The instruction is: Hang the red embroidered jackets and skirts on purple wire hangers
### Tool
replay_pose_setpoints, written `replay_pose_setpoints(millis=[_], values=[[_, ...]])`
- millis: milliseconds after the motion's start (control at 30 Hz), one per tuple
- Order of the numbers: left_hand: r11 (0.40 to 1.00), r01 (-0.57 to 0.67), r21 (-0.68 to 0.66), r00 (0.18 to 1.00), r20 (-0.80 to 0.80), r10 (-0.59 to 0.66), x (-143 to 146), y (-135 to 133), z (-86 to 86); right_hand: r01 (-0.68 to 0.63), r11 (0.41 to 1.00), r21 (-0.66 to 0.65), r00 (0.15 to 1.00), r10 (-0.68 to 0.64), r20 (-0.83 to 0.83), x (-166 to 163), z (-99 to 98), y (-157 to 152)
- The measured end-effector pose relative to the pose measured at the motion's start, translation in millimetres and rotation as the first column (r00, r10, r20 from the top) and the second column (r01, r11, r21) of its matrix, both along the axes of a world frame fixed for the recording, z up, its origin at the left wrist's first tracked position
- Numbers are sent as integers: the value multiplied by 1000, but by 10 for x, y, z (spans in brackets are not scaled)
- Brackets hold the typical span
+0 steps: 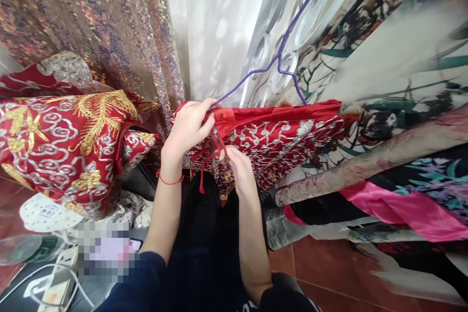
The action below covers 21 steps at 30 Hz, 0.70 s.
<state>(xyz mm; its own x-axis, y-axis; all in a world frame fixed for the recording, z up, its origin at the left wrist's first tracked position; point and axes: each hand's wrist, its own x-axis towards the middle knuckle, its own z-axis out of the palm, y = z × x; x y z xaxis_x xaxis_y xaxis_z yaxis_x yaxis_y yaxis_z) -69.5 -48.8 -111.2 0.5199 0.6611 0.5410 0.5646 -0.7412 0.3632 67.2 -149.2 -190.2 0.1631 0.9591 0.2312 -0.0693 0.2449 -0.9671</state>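
Observation:
A red garment (278, 134) with silver embroidery hangs on a purple wire hanger (281, 53) in front of me. My left hand (190, 124) grips the garment's upper left corner where the hanger wire enters it. My right hand (237, 168) is just below, with its fingers pinched on thin red cords (214, 151) that dangle from the garment. A red string bracelet circles my left wrist.
A red and gold embroidered cloth (69, 141) is heaped at the left under a sequinned curtain (102, 14). Printed and pink fabrics (402, 156) hang at the right. A power strip (58, 282) with white cables lies at the lower left, and the floor is red tile (329, 273).

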Motion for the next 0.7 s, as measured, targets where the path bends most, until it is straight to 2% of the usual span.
replay_pose_setpoints(millis=[67, 100, 167, 233, 300, 400, 467, 567, 600, 700], values=[[1000, 12, 0, 1000, 10, -12, 10, 20, -4, 124, 987, -104, 958, -92, 271, 136, -129, -86], [1000, 13, 3, 1000, 14, -13, 13, 25, -7, 172, 963, -206, 902, -70, 426, 199, -205, -121], [1000, 11, 8, 1000, 19, -11, 14, 27, -12, 255, 869, -424, 765, 87, 638, 302, -367, -173], [1000, 6, 8, 1000, 21, -6, 9, 15, -15, 326, 761, -560, 676, 227, 701, 361, -511, -198], [1000, 3, 10, 1000, 23, -3, -3, -11, -14, 372, 720, -585, 651, 247, 718, 377, -602, -204], [999, 41, 28, 999, 14, -41, -25, -65, -14, 371, 738, -564, 631, 244, 736, 341, -584, -189], [998, 51, 43, 999, 9, -51, -31, -98, -23, 325, 802, -502, 644, 201, 738, 286, -469, -164], [998, -7, 63, 1000, -1, 7, -13, -126, -46, 270, 931, -247, 730, -30, 682, 153, -208, -92], [997, -25, 69, 1000, -12, 26, -4, -130, -50, 272, 952, -137, 764, -127, 632, 95, -114, -59], [996, -43, 80, 997, -55, 47, 11, -131, -34, 322, 944, 74, 817, -317, 481, -96, 135, 52]])
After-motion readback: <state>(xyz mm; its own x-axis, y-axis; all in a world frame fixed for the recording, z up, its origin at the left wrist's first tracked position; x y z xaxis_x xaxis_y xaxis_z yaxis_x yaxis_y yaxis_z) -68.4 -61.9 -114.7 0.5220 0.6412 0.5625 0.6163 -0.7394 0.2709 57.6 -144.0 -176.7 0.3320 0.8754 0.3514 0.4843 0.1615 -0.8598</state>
